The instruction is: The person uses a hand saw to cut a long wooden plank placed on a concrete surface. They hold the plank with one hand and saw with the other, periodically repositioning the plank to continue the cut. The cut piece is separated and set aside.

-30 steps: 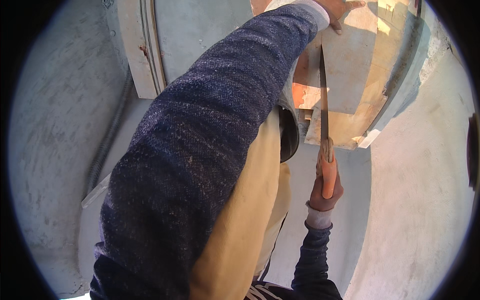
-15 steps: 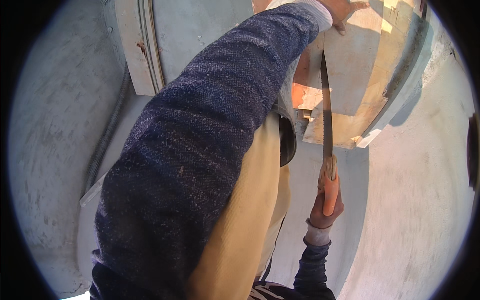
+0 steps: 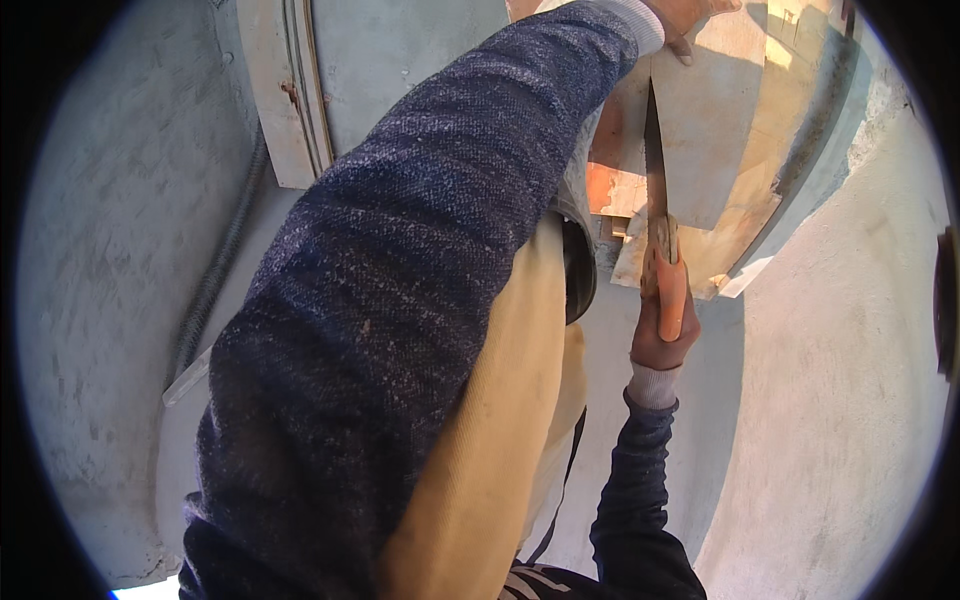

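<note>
In my right hand (image 3: 652,346) is a handsaw (image 3: 656,165) with an orange and tan handle, the fingers wrapped round its grip. The dark blade points away from me and meets the left edge of a thin wooden board (image 3: 708,135); its tip lies close to my left hand. At the top of the view my left hand (image 3: 686,20) rests on the board with thumb and a finger apart; the rest of it is cut off by the picture's edge. My dark blue left sleeve crosses over my leg and hides much of the middle.
Beneath the board lie more pale wooden planks (image 3: 745,240) and a reddish piece (image 3: 612,190). My knee in tan trousers (image 3: 490,430) and a dark shoe (image 3: 578,270) are beside them. A ribbed grey conduit (image 3: 228,245) runs along the left wall near a wooden frame (image 3: 275,90).
My right hand has pushed the saw forward, away from me, so its handle is now near the planks' near edge. The left hand has stayed on the board.
</note>
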### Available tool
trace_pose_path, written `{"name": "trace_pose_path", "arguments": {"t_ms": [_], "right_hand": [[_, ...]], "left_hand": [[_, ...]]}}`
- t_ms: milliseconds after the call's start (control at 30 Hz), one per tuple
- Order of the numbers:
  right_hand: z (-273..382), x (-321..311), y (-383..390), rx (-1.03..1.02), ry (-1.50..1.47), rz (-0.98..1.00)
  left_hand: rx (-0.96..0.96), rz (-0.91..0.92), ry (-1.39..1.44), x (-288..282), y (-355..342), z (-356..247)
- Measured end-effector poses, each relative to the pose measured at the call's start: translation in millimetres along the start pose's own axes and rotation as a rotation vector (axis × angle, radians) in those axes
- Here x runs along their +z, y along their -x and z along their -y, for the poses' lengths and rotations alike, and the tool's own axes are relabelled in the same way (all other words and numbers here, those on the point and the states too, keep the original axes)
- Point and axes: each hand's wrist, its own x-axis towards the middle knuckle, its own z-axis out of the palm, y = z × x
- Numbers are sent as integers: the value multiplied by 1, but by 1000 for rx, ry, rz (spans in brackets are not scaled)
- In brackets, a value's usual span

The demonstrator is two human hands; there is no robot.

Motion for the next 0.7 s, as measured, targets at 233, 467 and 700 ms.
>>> {"name": "trace_pose_path", "arguments": {"t_ms": [233, 467, 700], "right_hand": [[4, -33, 108, 49, -178, -100], [7, 19, -30, -23, 9, 4], [-11, -46, 121, -38, 28, -20]], "left_hand": [[-60, 47, 6, -1, -8, 17], [-54, 72, -45, -8, -1, -12], [-69, 14, 25, 15, -9, 11]]}}
